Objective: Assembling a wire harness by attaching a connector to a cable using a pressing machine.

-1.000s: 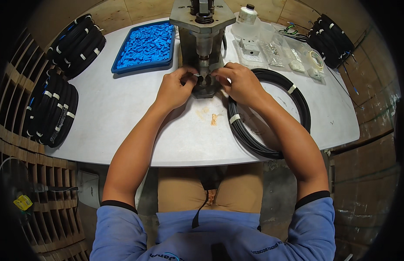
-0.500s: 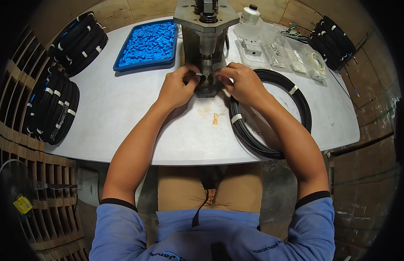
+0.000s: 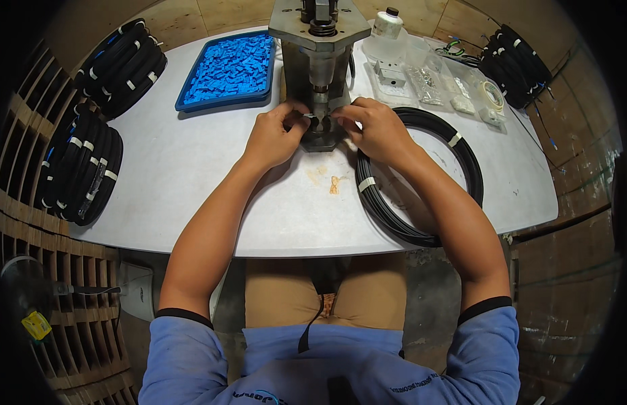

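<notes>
Well, black bundles (image 3: 121, 71): I had them well off to the left of my left hand, wound in rings and bound with pale bands.
Blue tray (image 3: 222, 104): it sat beyond my left hand and to its left, heaped with loose blue pieces (image 3: 232, 64).
Left hand (image 3: 273, 138): my thumb and forefinger were drawn narrow around a small pale piece (image 3: 308, 115), largely hidden by my fingers.
Handling of that piece: it lay at my left fingertips, by the near left side of the press. I judged it light, stiff and easily fumbled, best pinched by its edge.
Press (image 3: 319, 67): it stood between my hands, metal, surely heavy and rigid.
Right hand (image 3: 384, 135): my fingers were bent close together beside the press's lower right; I couldn't tell whether they held anything.
Cable coil (image 3: 471, 165): it lay on the white table (image 3: 192, 182), partly under my right forearm. I judged it springy, moderately heavy and hardly fragile, best gripped across all its turns at a band.
</notes>
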A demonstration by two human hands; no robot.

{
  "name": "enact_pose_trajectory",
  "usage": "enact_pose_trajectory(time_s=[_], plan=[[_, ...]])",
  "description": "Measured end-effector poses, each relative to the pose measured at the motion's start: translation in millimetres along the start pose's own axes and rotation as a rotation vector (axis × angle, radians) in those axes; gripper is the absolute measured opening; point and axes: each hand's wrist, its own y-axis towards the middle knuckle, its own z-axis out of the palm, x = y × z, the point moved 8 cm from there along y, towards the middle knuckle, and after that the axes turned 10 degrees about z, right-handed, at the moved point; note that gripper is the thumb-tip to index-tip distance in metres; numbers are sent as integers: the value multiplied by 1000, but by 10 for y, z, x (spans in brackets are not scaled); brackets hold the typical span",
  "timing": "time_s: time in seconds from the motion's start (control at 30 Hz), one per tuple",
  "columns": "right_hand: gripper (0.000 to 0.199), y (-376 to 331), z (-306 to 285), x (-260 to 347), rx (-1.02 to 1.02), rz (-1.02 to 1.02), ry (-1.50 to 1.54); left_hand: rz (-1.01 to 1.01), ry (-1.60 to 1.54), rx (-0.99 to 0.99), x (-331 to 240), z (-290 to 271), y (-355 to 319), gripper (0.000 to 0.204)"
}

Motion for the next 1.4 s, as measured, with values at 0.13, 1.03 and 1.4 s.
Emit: enact_pose_trajectory(time_s=[0.13, 1.03, 1.4], plan=[[22, 0, -6, 1, 0, 4, 10, 1, 24, 0, -6, -12, 3, 19], [23, -3, -9, -20, -7, 12, 55, 2, 17, 15, -12, -9, -6, 19], [25, -7, -17, -16, 3, 11, 70, 0, 31, -2, -38, -36, -4, 18]])
